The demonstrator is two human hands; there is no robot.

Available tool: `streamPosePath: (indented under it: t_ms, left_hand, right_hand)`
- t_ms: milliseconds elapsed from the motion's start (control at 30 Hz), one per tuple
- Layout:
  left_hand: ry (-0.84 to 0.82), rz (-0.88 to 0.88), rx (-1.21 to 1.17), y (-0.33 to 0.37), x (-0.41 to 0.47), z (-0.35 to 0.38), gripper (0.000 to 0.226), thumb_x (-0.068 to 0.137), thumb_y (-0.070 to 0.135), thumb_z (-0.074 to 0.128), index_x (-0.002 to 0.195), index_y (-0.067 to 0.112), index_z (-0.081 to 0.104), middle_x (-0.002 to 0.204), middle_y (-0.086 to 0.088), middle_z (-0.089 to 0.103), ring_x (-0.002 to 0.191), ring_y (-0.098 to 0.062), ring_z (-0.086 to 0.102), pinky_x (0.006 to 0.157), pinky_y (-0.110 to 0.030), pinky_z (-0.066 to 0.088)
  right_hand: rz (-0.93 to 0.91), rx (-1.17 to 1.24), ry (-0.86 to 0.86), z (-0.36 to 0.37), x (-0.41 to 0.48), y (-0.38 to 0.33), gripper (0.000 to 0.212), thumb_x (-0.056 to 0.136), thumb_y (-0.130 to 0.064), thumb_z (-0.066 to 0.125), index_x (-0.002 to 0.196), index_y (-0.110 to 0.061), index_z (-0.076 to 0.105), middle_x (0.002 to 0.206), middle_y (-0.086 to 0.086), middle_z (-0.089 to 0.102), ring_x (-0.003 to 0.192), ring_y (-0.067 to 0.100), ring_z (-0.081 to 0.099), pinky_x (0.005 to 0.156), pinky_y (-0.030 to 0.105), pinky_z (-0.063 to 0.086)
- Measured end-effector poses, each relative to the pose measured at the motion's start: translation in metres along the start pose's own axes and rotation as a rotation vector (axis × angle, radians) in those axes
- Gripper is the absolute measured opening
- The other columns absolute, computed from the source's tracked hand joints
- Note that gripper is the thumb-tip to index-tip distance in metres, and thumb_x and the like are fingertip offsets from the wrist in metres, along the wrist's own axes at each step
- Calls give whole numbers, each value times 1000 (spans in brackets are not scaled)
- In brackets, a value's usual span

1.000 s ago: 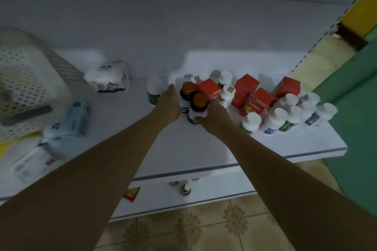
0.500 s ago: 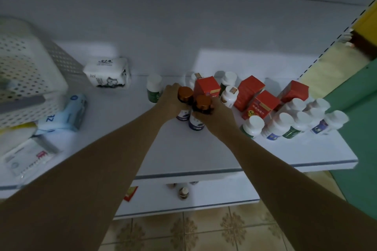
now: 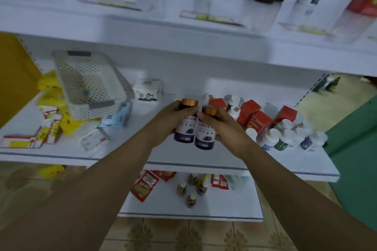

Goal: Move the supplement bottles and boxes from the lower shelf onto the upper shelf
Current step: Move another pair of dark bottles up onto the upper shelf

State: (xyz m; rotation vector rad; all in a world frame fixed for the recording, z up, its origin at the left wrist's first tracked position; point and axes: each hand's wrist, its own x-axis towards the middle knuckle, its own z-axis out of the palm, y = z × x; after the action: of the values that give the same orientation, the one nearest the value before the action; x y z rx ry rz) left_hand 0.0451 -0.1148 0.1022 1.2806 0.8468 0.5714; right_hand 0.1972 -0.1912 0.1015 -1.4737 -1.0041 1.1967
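Note:
My left hand (image 3: 167, 119) grips a dark bottle with a copper cap and purple label (image 3: 184, 130). A matching bottle (image 3: 205, 135) is held in my right hand (image 3: 225, 126). Both bottles are lifted side by side above the middle shelf (image 3: 183, 161). To their right on that shelf stand red boxes (image 3: 259, 117) and several white-capped bottles (image 3: 285, 134). The upper shelf (image 3: 142, 20) runs across the top and carries bottles and boxes.
A white perforated basket (image 3: 89, 83) sits tilted at the left of the middle shelf over yellow and red packets (image 3: 51, 120). A white tissue pack (image 3: 148, 89) lies behind. The bottom shelf (image 3: 183, 215) holds small brown bottles (image 3: 190, 199) and red sachets (image 3: 143, 186).
Both hands have lifted the two copper-capped bottles off the shelf surface. The view has tilted upward, so the upper shelf and its goods now show.

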Motion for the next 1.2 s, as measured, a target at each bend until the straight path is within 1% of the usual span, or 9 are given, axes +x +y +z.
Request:
streamPosePath:
  t_ms: [67,133,233,400,467,633,800,967,1200]
  left_hand:
    - [21,29,-75,6,-28,1,29,88,33,61,113,18,61,105,-2,71,97,-18,69,79,-31,54]
    - [44,32,-160,14,-54,2,31,88,34,61,113,15,61,104,-5,71,97,-22,68,84,-36,53]
    - [49,58,-215,39,-92,-1,17,87,34,61,96,19,60,85,0,68,83,-20,66,83,-38,52]
    - [-31,194,-224,96,-159,-5,16,90,32,58,95,16,55,79,0,61,72,-18,63,71,-33,54]
    - [-57,240,-201,119,-181,-6,13,91,31,56,90,18,54,78,-1,60,72,-19,62,70,-32,53]
    - [-26,323,-178,174,-226,-8,14,88,32,60,86,19,56,79,-2,62,85,-26,62,89,-44,50]
    - [22,386,-145,209,-254,-10,15,89,32,60,83,18,55,73,-4,60,67,-19,58,74,-34,49]
    - [65,412,-107,225,-263,-9,18,88,35,60,90,18,56,78,-5,63,69,-19,61,73,-34,52]
    - [113,408,-80,224,-268,-12,15,88,34,59,87,19,56,75,-4,64,68,-19,61,72,-34,52]
  right_hand:
    - [-20,30,-8,16,-18,-17,36,75,-48,71,105,-32,61,113,0,67,109,18,64,100,46,48]
    - [-37,76,-13,31,-36,-33,41,72,-53,71,104,-30,61,112,1,68,109,20,64,100,48,48]
    - [-64,131,-16,51,-69,-61,23,84,-44,64,97,-27,57,101,1,65,103,22,65,96,47,50]
    - [-183,223,-7,77,-134,-117,17,92,-32,55,99,-17,51,83,4,62,68,15,65,62,30,56]
    - [-228,231,8,86,-152,-140,15,92,-32,55,98,-19,52,80,4,62,63,14,65,57,28,54]
    - [-316,207,44,96,-184,-194,16,88,-30,61,97,-19,54,82,6,63,70,23,66,67,37,54]
    - [-385,169,69,90,-203,-228,24,89,-41,58,95,-18,54,78,3,62,66,19,62,69,34,54]
    - [-427,143,91,86,-213,-247,31,89,-47,55,97,-18,56,76,2,64,60,14,65,70,34,54]
    - [-439,83,137,85,-209,-250,31,88,-51,55,97,-22,57,78,2,66,64,14,66,67,33,55]
